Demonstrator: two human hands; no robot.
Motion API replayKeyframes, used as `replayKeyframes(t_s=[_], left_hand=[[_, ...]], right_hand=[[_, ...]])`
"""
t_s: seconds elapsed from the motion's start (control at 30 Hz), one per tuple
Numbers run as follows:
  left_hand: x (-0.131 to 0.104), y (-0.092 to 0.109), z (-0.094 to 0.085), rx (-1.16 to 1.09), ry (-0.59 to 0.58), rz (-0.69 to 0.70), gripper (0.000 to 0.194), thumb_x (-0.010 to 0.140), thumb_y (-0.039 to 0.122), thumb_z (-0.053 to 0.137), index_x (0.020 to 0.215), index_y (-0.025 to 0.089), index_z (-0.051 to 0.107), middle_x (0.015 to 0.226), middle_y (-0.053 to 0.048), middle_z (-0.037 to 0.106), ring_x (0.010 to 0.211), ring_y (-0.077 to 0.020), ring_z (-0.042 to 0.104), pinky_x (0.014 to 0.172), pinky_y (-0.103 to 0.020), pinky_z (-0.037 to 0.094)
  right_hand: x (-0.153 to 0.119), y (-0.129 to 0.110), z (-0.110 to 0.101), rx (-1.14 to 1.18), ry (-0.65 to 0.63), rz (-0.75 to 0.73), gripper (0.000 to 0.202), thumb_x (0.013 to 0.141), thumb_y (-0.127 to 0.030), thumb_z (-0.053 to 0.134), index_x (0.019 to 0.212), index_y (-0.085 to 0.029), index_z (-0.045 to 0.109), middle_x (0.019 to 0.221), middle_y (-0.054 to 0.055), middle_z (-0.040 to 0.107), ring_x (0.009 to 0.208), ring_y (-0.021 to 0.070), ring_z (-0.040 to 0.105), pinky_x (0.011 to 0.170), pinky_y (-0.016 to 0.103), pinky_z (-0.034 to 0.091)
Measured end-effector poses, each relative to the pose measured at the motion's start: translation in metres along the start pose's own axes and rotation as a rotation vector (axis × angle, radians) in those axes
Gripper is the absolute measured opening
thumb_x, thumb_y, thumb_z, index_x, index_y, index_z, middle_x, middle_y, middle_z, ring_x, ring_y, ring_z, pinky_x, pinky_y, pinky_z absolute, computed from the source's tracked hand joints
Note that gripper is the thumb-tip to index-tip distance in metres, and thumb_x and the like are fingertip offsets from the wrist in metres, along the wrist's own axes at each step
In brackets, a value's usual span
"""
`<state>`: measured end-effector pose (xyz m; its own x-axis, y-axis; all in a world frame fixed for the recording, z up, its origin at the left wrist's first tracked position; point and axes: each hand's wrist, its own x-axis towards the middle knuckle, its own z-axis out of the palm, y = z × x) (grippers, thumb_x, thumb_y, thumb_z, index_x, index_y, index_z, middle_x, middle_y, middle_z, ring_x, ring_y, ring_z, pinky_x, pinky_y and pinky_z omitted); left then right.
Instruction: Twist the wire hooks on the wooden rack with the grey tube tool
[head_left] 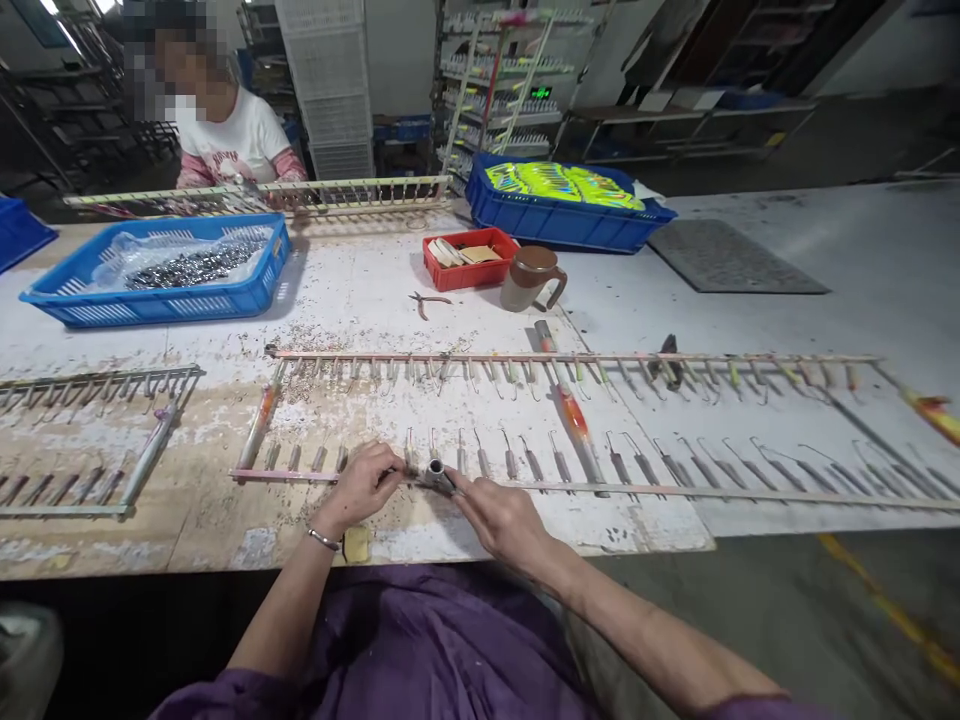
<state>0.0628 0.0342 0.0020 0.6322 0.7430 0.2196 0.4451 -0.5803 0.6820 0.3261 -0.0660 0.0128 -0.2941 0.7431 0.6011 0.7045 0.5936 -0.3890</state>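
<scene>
A long ladder-like rack lies flat before me, with small grey pieces and wire hooks along both long rails. My left hand is at the near rail, thumb and fingers pinched together; what is between them is too small to make out. Just beside it, my right hand is closed on a dark tool with a round, hollow metal end. This end faces up at the near rail, between the two hands. Orange-marked crossbars join the rails.
A second rack lies left. Farther back are a blue basket of small metal parts, pliers, a red tray, a brown-lidded mug and a blue crate of yellow-green pieces. Across the table sits a person.
</scene>
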Motion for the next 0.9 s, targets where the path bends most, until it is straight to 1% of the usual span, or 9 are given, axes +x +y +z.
replayKeyframes(t_s=[0.1, 0.17, 0.33, 0.43, 0.5, 0.63, 0.73, 0.8, 0.9], left_hand=[[0.0000, 0.0005, 0.0010, 0.013, 0.013, 0.007, 0.014, 0.099, 0.014, 0.060, 0.092, 0.022, 0.069, 0.088, -0.004, 0.071, 0.092, -0.0224, 0.064, 0.089, -0.037, 0.049], [0.0002, 0.0009, 0.0011, 0.008, 0.023, 0.002, 0.014, 0.099, 0.015, 0.060, 0.090, 0.022, 0.068, 0.087, -0.004, 0.070, 0.091, -0.0220, 0.064, 0.089, -0.038, 0.049], [0.0004, 0.0018, -0.0001, 0.014, 0.011, -0.024, 0.014, 0.099, 0.016, 0.059, 0.093, 0.022, 0.070, 0.087, -0.004, 0.070, 0.090, -0.0223, 0.064, 0.086, -0.037, 0.050], [0.0005, 0.0016, -0.0002, 0.015, -0.002, -0.030, 0.013, 0.097, 0.014, 0.060, 0.091, 0.022, 0.070, 0.087, -0.004, 0.071, 0.091, -0.0226, 0.064, 0.086, -0.037, 0.050], [0.0005, 0.0010, 0.0000, 0.013, -0.004, -0.031, 0.013, 0.096, 0.014, 0.061, 0.090, 0.022, 0.070, 0.087, -0.004, 0.071, 0.091, -0.0223, 0.065, 0.086, -0.037, 0.050], [0.0006, 0.0005, 0.0007, 0.022, 0.007, -0.024, 0.014, 0.098, 0.015, 0.059, 0.092, 0.022, 0.070, 0.088, -0.004, 0.072, 0.091, -0.0222, 0.065, 0.085, -0.037, 0.050], [0.0009, 0.0016, 0.0016, 0.037, 0.001, -0.013, 0.014, 0.099, 0.015, 0.058, 0.094, 0.021, 0.069, 0.090, -0.005, 0.072, 0.091, -0.0223, 0.065, 0.085, -0.037, 0.049], [0.0009, 0.0022, 0.0022, 0.039, 0.001, -0.012, 0.016, 0.100, 0.015, 0.057, 0.093, 0.021, 0.069, 0.089, -0.005, 0.072, 0.091, -0.0222, 0.065, 0.085, -0.037, 0.049], [0.0004, 0.0017, 0.0031, 0.042, 0.001, -0.022, 0.018, 0.103, 0.017, 0.055, 0.093, 0.021, 0.068, 0.089, -0.004, 0.071, 0.091, -0.0223, 0.065, 0.085, -0.037, 0.048]], right_hand=[[0.0000, -0.0002, -0.0043, 0.028, 0.093, 0.036, 0.057, 0.109, -0.018, 0.050, 0.166, -0.023, 0.044, 0.080, 0.002, 0.071, 0.061, 0.0164, 0.066, 0.058, 0.026, 0.056], [-0.0003, -0.0008, -0.0065, 0.036, 0.124, 0.017, 0.058, 0.109, -0.018, 0.049, 0.167, -0.021, 0.041, 0.082, 0.002, 0.069, 0.063, 0.0167, 0.066, 0.060, 0.027, 0.057], [0.0005, -0.0004, -0.0047, -0.041, 0.016, -0.016, 0.053, 0.112, -0.021, 0.049, 0.164, -0.024, 0.046, 0.070, -0.003, 0.063, 0.052, 0.0145, 0.059, 0.048, 0.023, 0.048], [0.0001, -0.0015, -0.0053, 0.043, 0.117, 0.036, 0.056, 0.111, -0.020, 0.050, 0.166, -0.024, 0.043, 0.078, 0.000, 0.068, 0.060, 0.0170, 0.063, 0.054, 0.027, 0.054], [-0.0007, -0.0021, -0.0041, 0.092, 0.156, 0.032, 0.055, 0.110, -0.020, 0.050, 0.165, -0.023, 0.045, 0.080, 0.002, 0.069, 0.061, 0.0176, 0.063, 0.056, 0.028, 0.056], [-0.0022, -0.0018, 0.0015, 0.002, 0.035, 0.000, 0.046, 0.111, -0.021, 0.050, 0.155, -0.024, 0.059, 0.069, -0.002, 0.064, 0.053, 0.0136, 0.060, 0.049, 0.021, 0.049], [-0.0031, -0.0029, 0.0006, 0.000, 0.089, 0.057, 0.049, 0.111, -0.020, 0.048, 0.159, -0.021, 0.053, 0.075, 0.001, 0.067, 0.059, 0.0160, 0.064, 0.055, 0.025, 0.055], [-0.0026, -0.0040, -0.0008, 0.039, 0.118, 0.048, 0.050, 0.110, -0.020, 0.048, 0.160, -0.019, 0.051, 0.078, 0.003, 0.069, 0.062, 0.0175, 0.065, 0.057, 0.028, 0.057], [0.0016, -0.0041, 0.0003, 0.009, 0.041, 0.008, 0.044, 0.110, -0.020, 0.050, 0.153, -0.020, 0.060, 0.072, 0.000, 0.066, 0.055, 0.0145, 0.061, 0.051, 0.023, 0.049]])
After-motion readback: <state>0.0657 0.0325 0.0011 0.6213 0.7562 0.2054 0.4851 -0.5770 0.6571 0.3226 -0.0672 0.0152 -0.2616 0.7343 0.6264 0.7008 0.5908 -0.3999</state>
